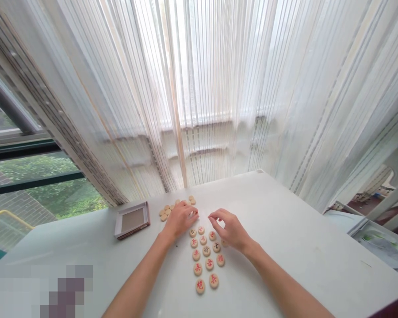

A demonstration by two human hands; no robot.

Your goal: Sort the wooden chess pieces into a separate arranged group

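Round wooden chess pieces (205, 258) with red and black characters lie in short rows on the white table (285, 229), face up. A second loose group of plain-faced pieces (167, 211) lies farther back on the left. My left hand (181, 218) rests palm down over the near edge of that loose group, fingers curled on pieces beneath it. My right hand (228, 227) hovers just right of the rows, fingers bent and thumb close to the forefinger; I see nothing in it.
A small flat box (132, 219) with a brown inside and pale rim lies to the left of the pieces. Sheer white curtains (199, 97) hang behind the table's far edge. A window (26, 185) is at the left.
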